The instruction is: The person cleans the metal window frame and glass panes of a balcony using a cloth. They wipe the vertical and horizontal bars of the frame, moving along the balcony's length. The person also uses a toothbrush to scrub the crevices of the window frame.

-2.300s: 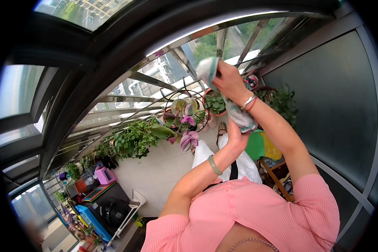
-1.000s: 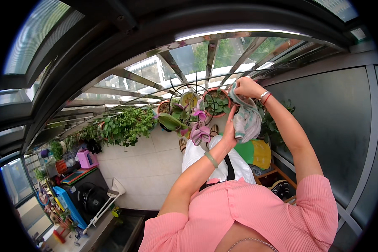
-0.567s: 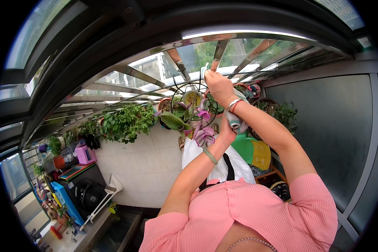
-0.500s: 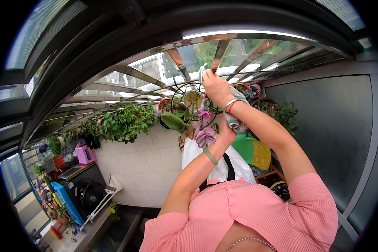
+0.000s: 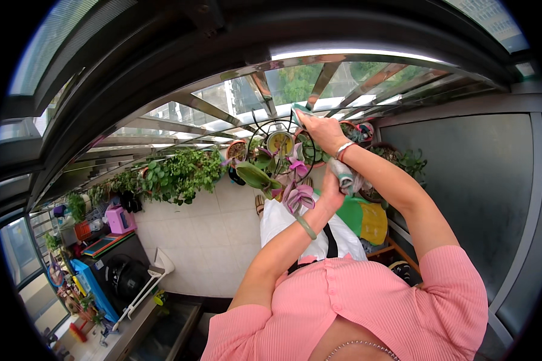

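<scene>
My right hand (image 5: 321,133), wearing a red and a white bracelet, is stretched to the metal window bars (image 5: 321,84). Its fingers are closed on a pale green-edged cloth (image 5: 299,112) at the foot of the bars. Below it my left hand (image 5: 331,188), with a jade bangle on the wrist, grips a bunched grey-white cloth (image 5: 342,174). Whether both pieces are one cloth I cannot tell. Close by my left hand is a plant with pink-purple flowers (image 5: 298,197) and broad green leaves (image 5: 253,174), in front of a dark wire ring stand (image 5: 256,129).
Potted green plants (image 5: 183,174) line the window on the left. A green and yellow bag (image 5: 364,219) lies by my legs. At right stands a frosted panel (image 5: 464,180). A black helmet (image 5: 126,274), a pink box (image 5: 120,220) and a white rod (image 5: 141,295) are at lower left.
My right hand has come down and slightly right with the cloth along the bars. My left hand has shifted a little to the right, still gripping the bunched cloth.
</scene>
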Tool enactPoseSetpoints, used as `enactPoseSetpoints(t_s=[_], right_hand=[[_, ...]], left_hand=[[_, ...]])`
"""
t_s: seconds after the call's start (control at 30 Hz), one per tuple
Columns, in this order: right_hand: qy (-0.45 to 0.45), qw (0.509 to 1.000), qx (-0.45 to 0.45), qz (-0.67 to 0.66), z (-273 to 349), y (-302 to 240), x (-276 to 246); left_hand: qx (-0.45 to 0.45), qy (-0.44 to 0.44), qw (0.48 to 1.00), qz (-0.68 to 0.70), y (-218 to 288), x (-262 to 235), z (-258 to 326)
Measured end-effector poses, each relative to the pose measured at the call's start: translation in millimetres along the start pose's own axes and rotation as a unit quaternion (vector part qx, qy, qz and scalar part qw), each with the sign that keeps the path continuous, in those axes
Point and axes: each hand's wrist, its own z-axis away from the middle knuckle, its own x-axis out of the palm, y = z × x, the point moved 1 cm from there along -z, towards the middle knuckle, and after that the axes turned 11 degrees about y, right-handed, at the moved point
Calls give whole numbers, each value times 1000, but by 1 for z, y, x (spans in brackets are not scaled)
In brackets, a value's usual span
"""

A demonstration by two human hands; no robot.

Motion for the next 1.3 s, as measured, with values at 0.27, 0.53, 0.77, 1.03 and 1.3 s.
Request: enactPoseSetpoints(t_s=[0.27,0.53,0.77,1.03,1.3], right_hand=[[7,996,64,-65,-48,-22,-7],[-38,999,-22,-25,-41,-17,9],[-45,995,21,-88,0,4,-38],[-113,988,106,-22,125,-13,-95],[-61,892,213,-395,149,-168,2]], left_hand=[[164,7,986,-37,8,26,10],[188,15,982,11,12,45,20],[202,10,969,-141,2,22,21],[48,-62,942,-325,44,-50,86],[129,-2,812,-569,188,-146,148]])
